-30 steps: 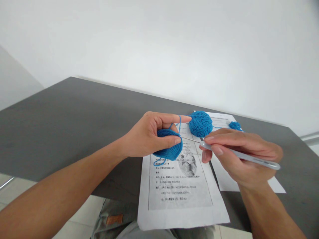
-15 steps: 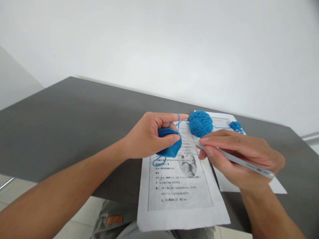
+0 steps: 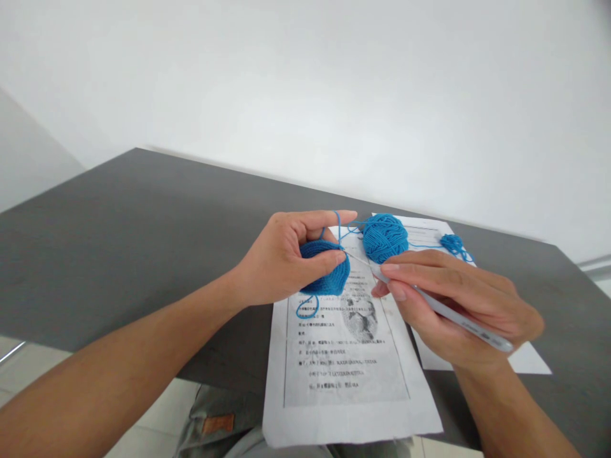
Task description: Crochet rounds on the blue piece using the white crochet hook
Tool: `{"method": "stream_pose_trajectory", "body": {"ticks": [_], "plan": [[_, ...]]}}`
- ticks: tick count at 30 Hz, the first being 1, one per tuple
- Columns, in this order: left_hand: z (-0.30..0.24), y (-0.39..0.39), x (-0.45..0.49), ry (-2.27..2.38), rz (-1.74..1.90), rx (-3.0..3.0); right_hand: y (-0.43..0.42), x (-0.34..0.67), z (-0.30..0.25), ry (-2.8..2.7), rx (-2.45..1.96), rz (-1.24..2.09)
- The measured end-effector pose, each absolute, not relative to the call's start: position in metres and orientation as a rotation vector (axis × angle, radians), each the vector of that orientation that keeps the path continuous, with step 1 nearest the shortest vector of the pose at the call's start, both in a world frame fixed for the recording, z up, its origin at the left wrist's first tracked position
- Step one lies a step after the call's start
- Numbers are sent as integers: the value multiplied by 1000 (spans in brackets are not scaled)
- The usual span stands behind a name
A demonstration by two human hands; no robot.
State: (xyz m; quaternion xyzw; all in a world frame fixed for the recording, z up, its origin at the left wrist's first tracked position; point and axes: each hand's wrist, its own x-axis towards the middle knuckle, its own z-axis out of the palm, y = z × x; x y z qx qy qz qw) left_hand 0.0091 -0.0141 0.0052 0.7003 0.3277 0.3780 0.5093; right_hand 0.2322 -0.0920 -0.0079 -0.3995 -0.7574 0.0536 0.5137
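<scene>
My left hand [image 3: 281, 261] pinches a small round blue crochet piece [image 3: 327, 275] between thumb and fingers, with the yarn strand looped over its raised forefinger. My right hand [image 3: 458, 302] is closed around a pale crochet hook [image 3: 443, 308]. The hook's thin tip reaches the top edge of the crochet piece. A loose yarn tail curls below the piece onto the paper. A blue yarn ball [image 3: 384, 237] sits just behind both hands, its strand running to my left forefinger.
A printed instruction sheet [image 3: 344, 362] lies under the hands and overhangs the near edge of the dark grey table [image 3: 143, 235]. A second sheet [image 3: 527, 359] lies to the right, with a small blue yarn clump [image 3: 451, 242] on it. White wall behind.
My right hand has shifted left and slightly down, bringing the hook tip to the crochet piece. My left hand has lifted a little with the piece.
</scene>
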Motion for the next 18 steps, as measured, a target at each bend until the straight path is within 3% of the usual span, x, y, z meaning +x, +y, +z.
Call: {"method": "stream_pose_trajectory", "body": {"ticks": [18], "plan": [[4, -14, 9, 787, 932, 1687, -93, 232, -9, -1768, -956, 148]]}}
